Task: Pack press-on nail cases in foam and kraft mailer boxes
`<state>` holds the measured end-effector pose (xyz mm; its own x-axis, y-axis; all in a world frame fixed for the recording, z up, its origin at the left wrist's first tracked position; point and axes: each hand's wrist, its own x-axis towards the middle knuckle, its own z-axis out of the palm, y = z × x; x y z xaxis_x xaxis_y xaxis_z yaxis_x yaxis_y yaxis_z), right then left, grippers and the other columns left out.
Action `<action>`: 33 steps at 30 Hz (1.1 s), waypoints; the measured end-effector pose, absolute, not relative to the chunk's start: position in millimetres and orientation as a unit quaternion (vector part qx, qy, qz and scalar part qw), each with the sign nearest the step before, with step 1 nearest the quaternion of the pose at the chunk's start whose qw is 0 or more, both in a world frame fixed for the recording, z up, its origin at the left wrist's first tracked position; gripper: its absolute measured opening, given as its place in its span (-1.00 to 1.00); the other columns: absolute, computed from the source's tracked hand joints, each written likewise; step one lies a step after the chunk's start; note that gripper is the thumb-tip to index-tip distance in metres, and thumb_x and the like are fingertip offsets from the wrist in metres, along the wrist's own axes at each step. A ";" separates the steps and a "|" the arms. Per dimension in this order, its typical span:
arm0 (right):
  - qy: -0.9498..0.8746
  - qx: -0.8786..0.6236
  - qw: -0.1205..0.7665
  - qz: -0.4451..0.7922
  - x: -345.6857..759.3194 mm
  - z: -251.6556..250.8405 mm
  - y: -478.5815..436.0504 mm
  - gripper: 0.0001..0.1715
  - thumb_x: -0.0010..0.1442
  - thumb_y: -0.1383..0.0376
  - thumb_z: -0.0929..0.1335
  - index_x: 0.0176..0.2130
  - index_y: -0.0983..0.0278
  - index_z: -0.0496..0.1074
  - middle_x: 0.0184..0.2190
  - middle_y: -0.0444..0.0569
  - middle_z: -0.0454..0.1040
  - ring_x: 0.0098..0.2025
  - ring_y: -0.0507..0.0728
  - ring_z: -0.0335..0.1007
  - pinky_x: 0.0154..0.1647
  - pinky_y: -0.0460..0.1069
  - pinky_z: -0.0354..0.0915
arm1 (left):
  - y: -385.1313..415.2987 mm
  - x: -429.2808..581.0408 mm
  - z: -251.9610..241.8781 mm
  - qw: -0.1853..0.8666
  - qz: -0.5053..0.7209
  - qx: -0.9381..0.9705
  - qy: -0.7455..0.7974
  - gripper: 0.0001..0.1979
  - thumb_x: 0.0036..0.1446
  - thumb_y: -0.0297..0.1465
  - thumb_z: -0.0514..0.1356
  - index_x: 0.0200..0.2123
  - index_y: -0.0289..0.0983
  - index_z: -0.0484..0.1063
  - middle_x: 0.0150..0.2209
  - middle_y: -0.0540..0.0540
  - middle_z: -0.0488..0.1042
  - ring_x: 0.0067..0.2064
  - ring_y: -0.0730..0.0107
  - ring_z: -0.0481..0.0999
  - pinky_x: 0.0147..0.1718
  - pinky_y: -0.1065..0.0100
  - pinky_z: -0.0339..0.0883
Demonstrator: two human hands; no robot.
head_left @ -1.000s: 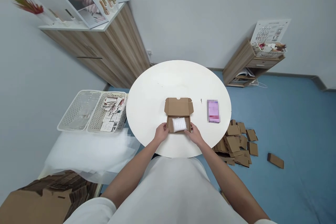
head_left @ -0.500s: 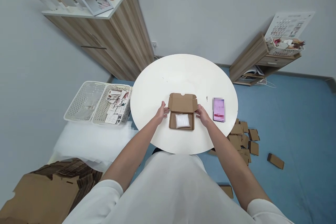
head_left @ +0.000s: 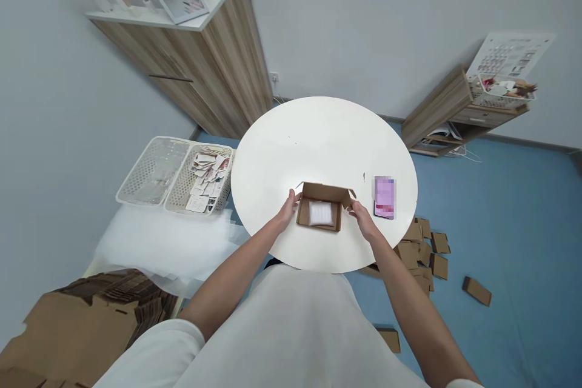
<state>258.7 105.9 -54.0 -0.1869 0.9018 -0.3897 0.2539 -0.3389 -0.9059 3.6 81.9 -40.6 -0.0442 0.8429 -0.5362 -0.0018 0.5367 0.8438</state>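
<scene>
A small brown cardboard box (head_left: 339, 222) sits on the white round table (head_left: 273, 151), with its lid (head_left: 327, 191) standing up at the back. Inside lies a white wrapped packet (head_left: 321, 213). My left hand (head_left: 287, 211) grips the box's left side near the lid's side flap, thumb up. At the right, my right hand (head_left: 362, 218) pinches the lid's right side flap, which is bent inward. The fingertips of both hands are partly hidden by the cardboard.
Right of the box lies a phone (head_left: 384, 197). To the left are a white basket of cards (head_left: 207, 185), a clear-lined basket (head_left: 152, 173), white wrapping sheets (head_left: 154, 242) and stacked flat cardboard (head_left: 77, 333). Several closed boxes (head_left: 413, 251) lie on the blue floor at right.
The lid has swung up from lying back to standing upright, and its side flaps have turned inward. Both hands have closed in on the box. The view has shifted slightly.
</scene>
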 end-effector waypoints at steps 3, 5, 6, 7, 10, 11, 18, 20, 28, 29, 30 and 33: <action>-0.503 -0.560 0.271 0.600 258.7 -52.5 94.5 -0.25 0.08 -0.17 0.02 0.06 0.19 0.23 -0.07 -0.01 0.34 -0.07 0.13 0.28 -0.01 0.11 0.17 | 72.3 4.0 -37.3 0.616 0.336 0.342 0.625 -0.29 0.07 0.08 -0.35 -0.07 -0.17 0.37 -0.08 -0.12 0.40 -0.08 0.25 0.36 -0.20 0.27 0.24; -0.507 -0.536 0.266 0.620 259.5 -48.7 87.5 -0.24 0.09 -0.17 -0.03 0.09 0.16 0.18 0.00 -0.01 0.30 -0.05 0.14 0.28 0.00 0.13 0.15 | 66.5 0.3 -35.4 0.616 0.329 0.347 0.626 -0.32 0.08 0.07 -0.33 -0.07 -0.15 0.36 -0.08 -0.12 0.40 -0.09 0.26 0.37 -0.20 0.28 0.25; -0.510 -0.523 0.263 0.631 260.6 -46.1 84.5 -0.24 0.10 -0.17 -0.05 0.10 0.12 0.15 0.05 -0.02 0.26 -0.03 0.14 0.27 0.01 0.14 0.13 | 63.9 -2.4 -34.5 0.618 0.323 0.349 0.627 -0.34 0.08 0.07 -0.31 -0.04 -0.14 0.34 -0.06 -0.12 0.39 -0.08 0.26 0.37 -0.19 0.27 0.24; -0.513 -0.513 0.259 0.638 262.2 -43.4 81.7 -0.26 0.11 -0.16 -0.06 0.12 0.09 0.11 0.09 -0.03 0.21 -0.01 0.15 0.25 0.03 0.15 0.12 | 61.7 -5.2 -33.8 0.620 0.313 0.351 0.627 -0.36 0.08 0.06 -0.30 -0.01 -0.12 0.30 -0.03 -0.11 0.36 -0.05 0.25 0.36 -0.18 0.26 0.24; -0.541 -0.500 0.232 0.635 267.7 -36.1 74.8 -0.31 0.12 -0.14 -0.02 0.12 0.05 0.10 0.14 -0.05 0.15 0.10 0.17 0.13 0.07 0.17 0.05 | 56.1 -11.5 -32.4 0.621 0.285 0.381 0.623 -0.43 0.09 0.04 -0.20 0.06 -0.09 0.20 0.03 -0.11 0.31 0.03 0.23 0.29 -0.13 0.26 0.22; -0.557 -0.497 0.218 0.629 269.1 -34.4 72.4 -0.32 0.12 -0.13 0.01 0.12 0.07 0.12 0.13 -0.04 0.16 0.12 0.18 0.09 0.09 0.17 0.03 | 54.2 -11.9 -32.5 0.619 0.277 0.400 0.616 -0.45 0.08 0.02 -0.13 0.06 -0.10 0.21 0.03 -0.12 0.30 0.03 0.22 0.29 -0.12 0.27 0.22; -0.681 -0.518 0.129 0.501 264.8 -39.7 41.1 -0.24 0.03 -0.08 0.22 0.15 0.14 0.05 0.16 0.05 0.05 0.17 0.22 -0.02 0.11 0.16 -0.01 | 29.2 5.3 -44.2 0.413 0.231 0.595 0.650 -0.40 -0.06 -0.20 0.16 0.08 -0.20 0.17 0.05 -0.21 0.22 0.08 0.10 0.19 -0.03 0.15 0.15; -0.715 -0.526 0.086 0.452 261.9 -43.6 30.3 -0.19 0.00 -0.08 0.25 0.16 0.14 0.03 0.21 0.06 -0.09 0.20 0.25 -0.12 0.12 0.15 -0.04 | 20.9 10.2 -48.8 0.329 0.186 0.649 0.661 -0.44 -0.03 -0.20 0.13 0.07 -0.18 0.17 0.11 -0.19 0.14 0.13 0.06 0.10 0.01 0.07 0.07; -0.747 -0.548 -0.062 0.370 253.0 -45.0 15.1 -0.21 0.02 0.01 0.28 0.18 0.09 -0.04 0.26 0.06 -0.32 0.23 0.30 -0.21 0.06 0.13 -0.02 | 10.8 10.9 -58.2 0.238 0.070 0.714 0.655 -0.55 0.00 -0.14 0.09 -0.02 -0.13 0.27 0.16 -0.18 0.04 0.16 -0.03 -0.01 0.00 -0.03 -0.01; -0.743 -0.556 -0.070 0.367 251.7 -44.9 15.2 -0.22 0.03 0.03 0.27 0.18 0.08 -0.04 0.26 0.05 -0.31 0.23 0.30 -0.21 0.05 0.12 -0.02 | 10.9 11.0 -58.6 0.242 0.065 0.715 0.652 -0.55 0.00 -0.14 0.08 -0.02 -0.13 0.27 0.16 -0.18 0.04 0.16 -0.02 -0.02 0.00 -0.02 -0.02; -0.738 -0.563 -0.077 0.364 250.5 -44.8 14.9 -0.23 0.04 0.04 0.27 0.18 0.07 -0.05 0.26 0.04 -0.30 0.23 0.29 -0.20 0.05 0.12 -0.02 | 11.0 11.0 -58.7 0.247 0.062 0.716 0.650 -0.55 0.00 -0.13 0.08 -0.02 -0.12 0.27 0.17 -0.17 0.03 0.17 -0.01 -0.02 0.01 -0.01 -0.02; -0.734 -0.575 -0.083 0.352 250.4 -45.1 10.7 -0.22 0.04 0.07 0.28 0.19 0.07 -0.09 0.26 0.03 -0.29 0.23 0.29 -0.21 0.06 0.12 -0.05 | 11.0 8.4 -58.3 0.263 0.070 0.700 0.661 -0.41 -0.03 -0.08 0.08 0.08 -0.13 0.14 0.20 -0.18 -0.04 0.19 -0.01 -0.06 0.02 0.00 -0.04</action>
